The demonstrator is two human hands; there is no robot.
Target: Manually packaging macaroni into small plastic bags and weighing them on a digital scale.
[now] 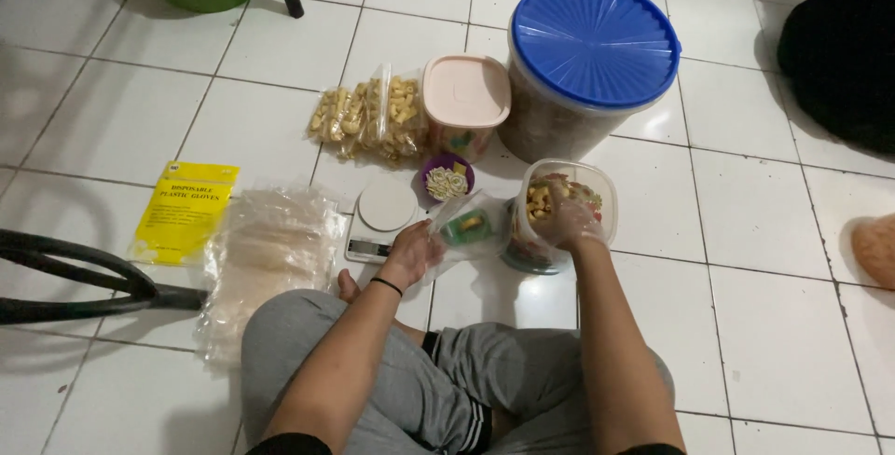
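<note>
My left hand point(411, 252) holds a small clear plastic bag point(466, 227) open; a few yellow and green snack pieces lie inside it. My right hand point(565, 217), in a thin clear plastic glove, reaches into an open clear container point(597, 183) of mixed coloured snack pieces, fingers curled over the contents. A small white kitchen scale point(382, 215) sits just left of the bag. Behind it stands a little purple bowl point(446, 178) with pale pieces.
A large tub with a blue lid point(594, 40) and a pink-lidded container point(464, 91) stand behind. Filled snack bags point(365, 122) lie left of them. A stack of empty clear bags point(268, 255) and a yellow glove packet point(185, 210) lie at left, by a black chair leg point(84, 282).
</note>
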